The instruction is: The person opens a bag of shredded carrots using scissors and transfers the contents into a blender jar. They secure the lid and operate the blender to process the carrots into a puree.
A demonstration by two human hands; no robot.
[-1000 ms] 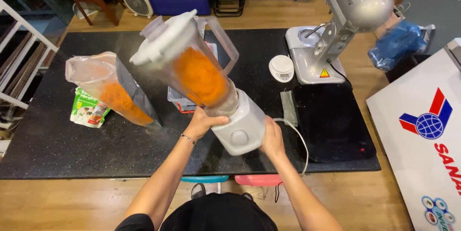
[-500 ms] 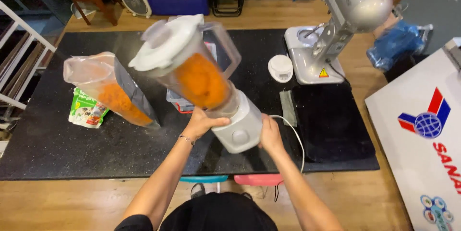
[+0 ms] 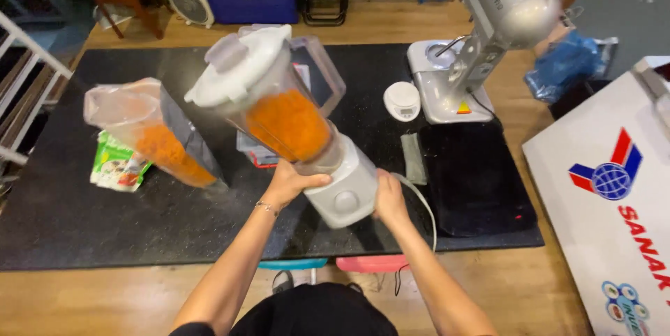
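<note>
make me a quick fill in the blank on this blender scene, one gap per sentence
1. The blender held by the left hand and right hand contains ____ coloured food.
2. The blender's lid is ____ in colour.
3. The blender is tilted, not ____.
4. The small round scale sits beside the stand ____.

Missing words: orange; white; upright; mixer
</note>
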